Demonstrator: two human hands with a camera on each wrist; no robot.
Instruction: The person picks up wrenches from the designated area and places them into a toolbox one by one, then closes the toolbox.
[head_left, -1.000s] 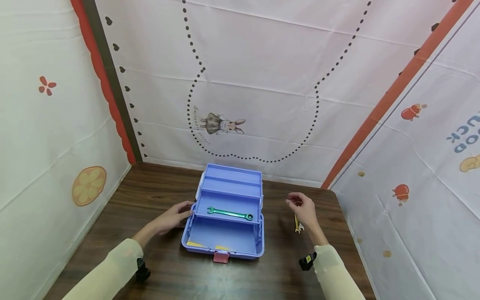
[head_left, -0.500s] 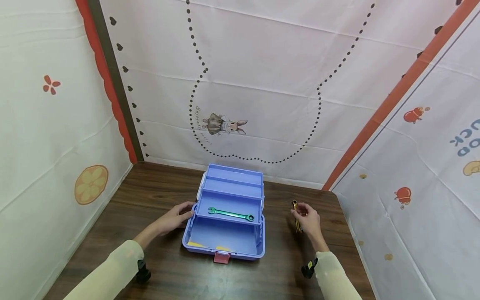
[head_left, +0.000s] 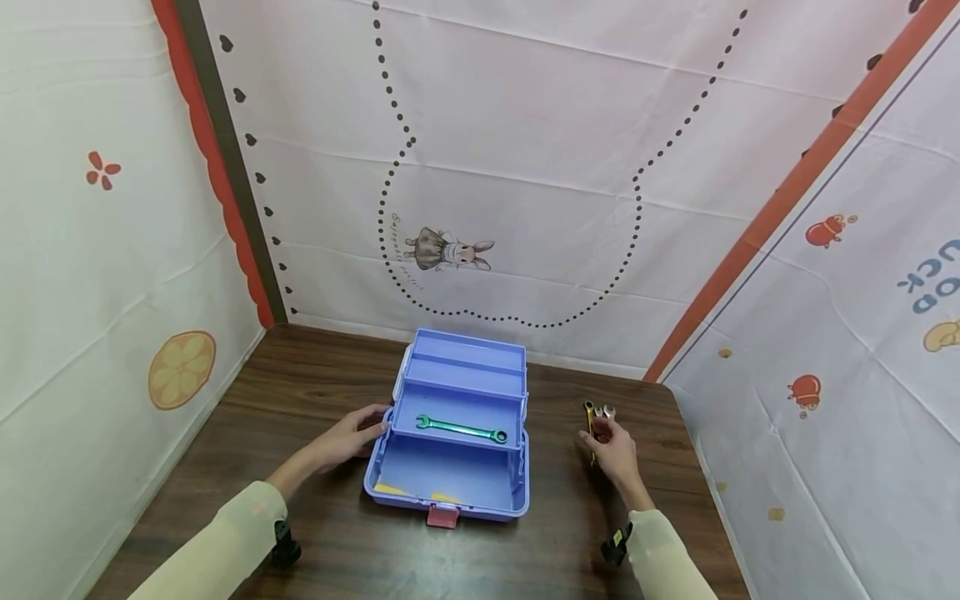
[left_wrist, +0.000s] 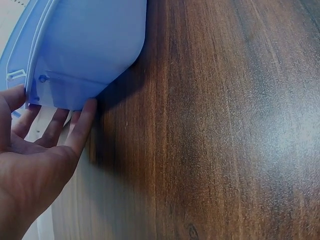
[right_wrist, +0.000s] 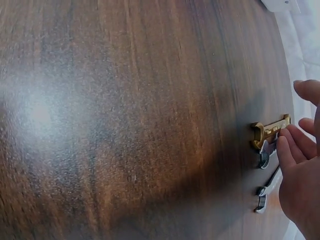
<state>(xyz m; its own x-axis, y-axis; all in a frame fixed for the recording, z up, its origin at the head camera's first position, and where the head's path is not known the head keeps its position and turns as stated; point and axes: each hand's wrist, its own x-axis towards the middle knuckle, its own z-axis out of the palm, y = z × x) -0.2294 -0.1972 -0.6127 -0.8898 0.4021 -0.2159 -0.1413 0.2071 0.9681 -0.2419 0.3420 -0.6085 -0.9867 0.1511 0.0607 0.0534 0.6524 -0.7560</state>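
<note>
A blue toolbox (head_left: 516, 492) stands with its lid up and stepped trays raised. A green combination wrench (head_left: 461, 429) lies in its lower tray. My left hand (head_left: 343, 437) rests at the box's back left side; in the left wrist view its thumb and fingertips touch the blue plastic. My right hand (head_left: 617, 458) is over the wrenches to the right of the box. In the right wrist view its fingertips touch or nearly touch a gold wrench (right_wrist: 270, 131), with the thumb held away. Two silver wrenches (right_wrist: 264, 157) lie beside it, partly hidden by the hand.
Yellow pieces (head_left: 390, 489) show inside the toolbox's bottom, along its front wall. A red latch (head_left: 442, 517) hangs at the front. The dark wood table (head_left: 322, 358) is bounded by printed white cloth (head_left: 525, 250) at the back and both sides.
My right hand has drawn back toward me along the wrenches, uncovering the gold wrench's ring end and the silver wrenches' far ends. My left hand keeps its place on the toolbox.
</note>
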